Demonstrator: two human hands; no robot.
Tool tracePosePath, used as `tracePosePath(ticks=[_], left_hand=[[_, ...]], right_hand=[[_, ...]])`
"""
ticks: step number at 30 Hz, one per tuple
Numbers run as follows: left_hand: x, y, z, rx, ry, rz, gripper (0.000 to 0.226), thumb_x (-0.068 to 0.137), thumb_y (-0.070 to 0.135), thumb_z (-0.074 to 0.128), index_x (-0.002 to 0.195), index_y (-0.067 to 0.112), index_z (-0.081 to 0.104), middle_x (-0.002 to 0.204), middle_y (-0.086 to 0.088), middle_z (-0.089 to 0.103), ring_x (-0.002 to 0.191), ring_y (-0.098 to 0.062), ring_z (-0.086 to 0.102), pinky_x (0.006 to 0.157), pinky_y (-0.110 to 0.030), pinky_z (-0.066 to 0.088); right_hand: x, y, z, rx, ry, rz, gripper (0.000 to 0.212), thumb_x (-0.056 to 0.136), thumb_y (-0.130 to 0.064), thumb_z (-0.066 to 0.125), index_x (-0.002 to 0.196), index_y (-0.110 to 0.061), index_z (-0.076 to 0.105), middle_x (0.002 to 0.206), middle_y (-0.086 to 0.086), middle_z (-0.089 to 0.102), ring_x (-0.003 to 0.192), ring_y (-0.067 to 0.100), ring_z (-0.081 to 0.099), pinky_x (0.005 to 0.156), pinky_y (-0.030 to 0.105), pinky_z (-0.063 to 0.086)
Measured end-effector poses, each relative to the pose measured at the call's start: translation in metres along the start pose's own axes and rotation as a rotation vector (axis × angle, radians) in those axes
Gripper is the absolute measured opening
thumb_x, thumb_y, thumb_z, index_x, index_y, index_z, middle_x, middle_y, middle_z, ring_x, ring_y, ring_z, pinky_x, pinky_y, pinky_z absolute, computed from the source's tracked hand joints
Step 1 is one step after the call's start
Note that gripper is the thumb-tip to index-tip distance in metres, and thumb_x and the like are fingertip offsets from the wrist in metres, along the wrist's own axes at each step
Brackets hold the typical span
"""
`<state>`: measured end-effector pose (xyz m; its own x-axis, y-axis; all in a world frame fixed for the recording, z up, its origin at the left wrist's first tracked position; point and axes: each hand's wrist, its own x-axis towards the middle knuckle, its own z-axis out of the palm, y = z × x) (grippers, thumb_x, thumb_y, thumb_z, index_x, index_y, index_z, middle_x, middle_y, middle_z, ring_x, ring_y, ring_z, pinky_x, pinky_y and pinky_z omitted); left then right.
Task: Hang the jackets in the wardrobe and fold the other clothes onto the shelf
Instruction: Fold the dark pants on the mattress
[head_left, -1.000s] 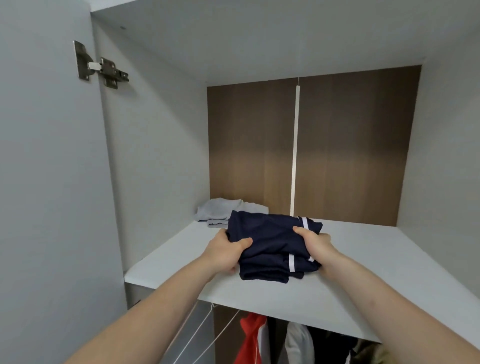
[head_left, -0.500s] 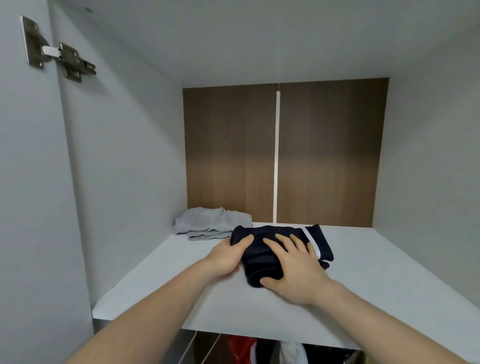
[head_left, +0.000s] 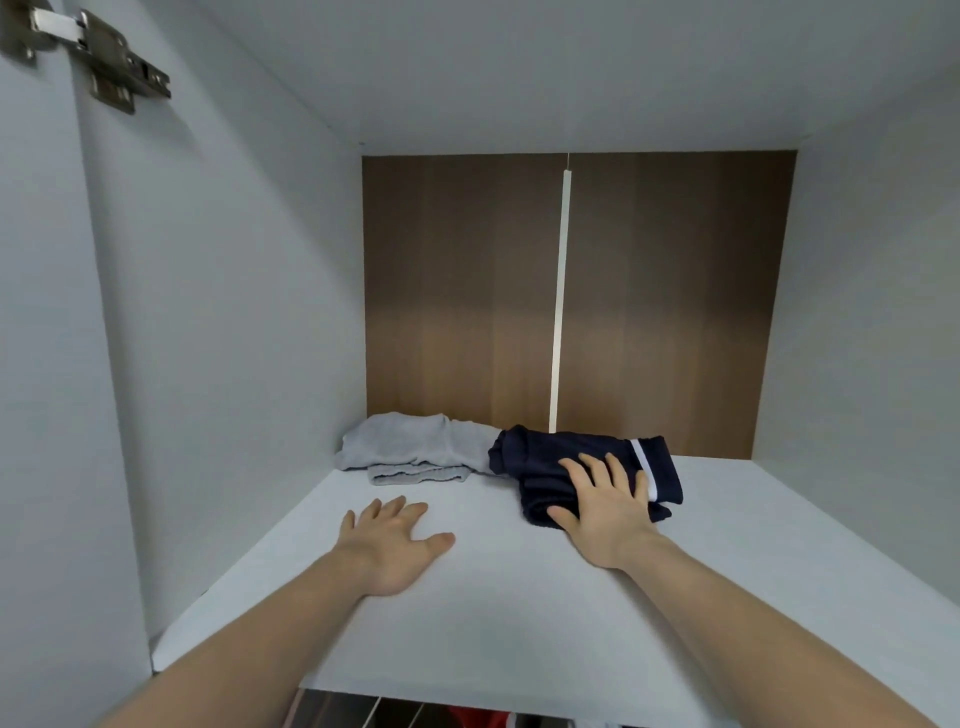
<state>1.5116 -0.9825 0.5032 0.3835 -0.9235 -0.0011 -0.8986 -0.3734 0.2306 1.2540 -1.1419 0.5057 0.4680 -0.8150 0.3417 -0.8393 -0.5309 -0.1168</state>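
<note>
A folded navy garment with white stripes lies toward the back of the white wardrobe shelf. My right hand presses flat on its near part with straight fingers. To its left, touching it, lies a folded grey garment in the back left corner. My left hand rests palm down on the bare shelf, fingers spread, apart from both garments and holding nothing.
The wardrobe's white side walls and brown back panel enclose the shelf. A metal door hinge sits at the upper left. Below the shelf's front edge a red garment and some rods show.
The navy garment has been pushed farther back, up against the grey one. My left hand let go of it and now lies flat on the shelf; my right hand stays on top.
</note>
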Motion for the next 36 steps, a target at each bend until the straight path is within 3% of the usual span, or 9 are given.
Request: tracePosePath(ticks=[18,27,32,36], left_hand=[[0.014,-0.005,0.008,0.003,0.002,0.026,0.089,0.086,0.086,0.022,0.163,0.041,0.011,0.172,0.012,0.002,0.159,-0.019,-0.005,0.127,-0.05,-0.005],[0.016,-0.005,0.009,-0.023,0.028,0.018,0.099,0.076,0.09,0.019,0.162,0.042,0.016,0.172,0.013,0.007,0.159,-0.019,0.0,0.127,-0.05,-0.003],[0.015,-0.004,0.008,-0.037,0.035,0.015,0.102,0.073,0.091,0.019,0.162,0.041,0.019,0.172,0.012,0.008,0.159,-0.021,0.001,0.127,-0.051,-0.002],[0.011,-0.002,0.004,-0.021,0.043,0.014,0.093,0.082,0.086,0.023,0.162,0.038,0.022,0.172,0.01,0.011,0.159,-0.022,0.005,0.127,-0.052,0.0]], right_hand=[[0.104,-0.003,0.035,0.048,0.029,0.05,0.065,0.102,-0.061,0.041,0.159,-0.036,0.023,0.165,-0.004,0.023,0.153,0.028,0.014,0.124,0.057,0.007],[0.075,-0.012,0.037,0.069,0.109,0.058,0.081,0.101,-0.067,0.034,0.166,-0.032,0.001,0.174,-0.002,-0.005,0.159,0.028,-0.013,0.126,0.057,-0.011],[0.033,-0.023,0.027,0.135,0.099,0.041,0.084,0.101,-0.063,0.041,0.165,-0.032,-0.003,0.173,-0.004,-0.014,0.159,0.026,-0.016,0.127,0.053,-0.011],[-0.008,-0.037,0.017,0.18,-0.018,0.015,0.081,0.101,-0.061,0.04,0.166,-0.032,0.001,0.173,-0.006,-0.012,0.159,0.023,-0.013,0.127,0.051,-0.008]])
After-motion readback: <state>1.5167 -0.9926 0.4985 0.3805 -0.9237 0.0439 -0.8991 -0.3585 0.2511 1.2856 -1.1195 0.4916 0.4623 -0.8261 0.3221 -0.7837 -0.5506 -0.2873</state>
